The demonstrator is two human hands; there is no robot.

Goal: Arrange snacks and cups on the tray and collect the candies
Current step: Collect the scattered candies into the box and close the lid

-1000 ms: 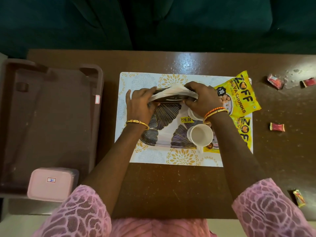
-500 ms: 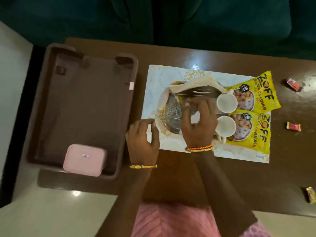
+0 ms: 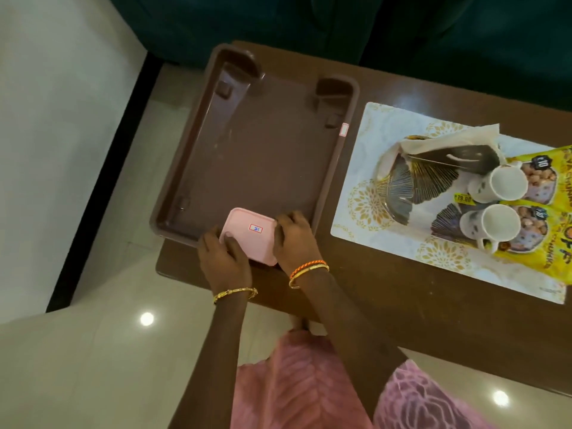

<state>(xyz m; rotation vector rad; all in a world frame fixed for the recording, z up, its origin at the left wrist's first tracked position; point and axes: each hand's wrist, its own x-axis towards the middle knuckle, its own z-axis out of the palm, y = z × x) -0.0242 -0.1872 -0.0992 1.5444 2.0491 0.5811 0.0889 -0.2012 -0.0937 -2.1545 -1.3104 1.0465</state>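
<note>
A pink lidded box (image 3: 249, 233) with a small sticker sits at the near edge of the brown tray (image 3: 192, 144). My left hand (image 3: 224, 258) grips its left side and my right hand (image 3: 295, 239) grips its right side. To the right, a white patterned mat (image 3: 387, 131) carries a dark fan-patterned plate (image 3: 411, 187), two white cups (image 3: 503, 184) (image 3: 492, 226) and two yellow snack packets (image 3: 554, 193). No candies show in this view.
The brown table (image 3: 418, 311) ends just below my hands, and the tray overhangs its left end. Pale floor tiles (image 3: 62, 150) lie left and below. A dark green sofa (image 3: 309, 23) runs along the far side.
Both hands left the plate on the mat and moved left to the pink box, now gripping it on both sides. The view swung left, dropping the candies out of frame.
</note>
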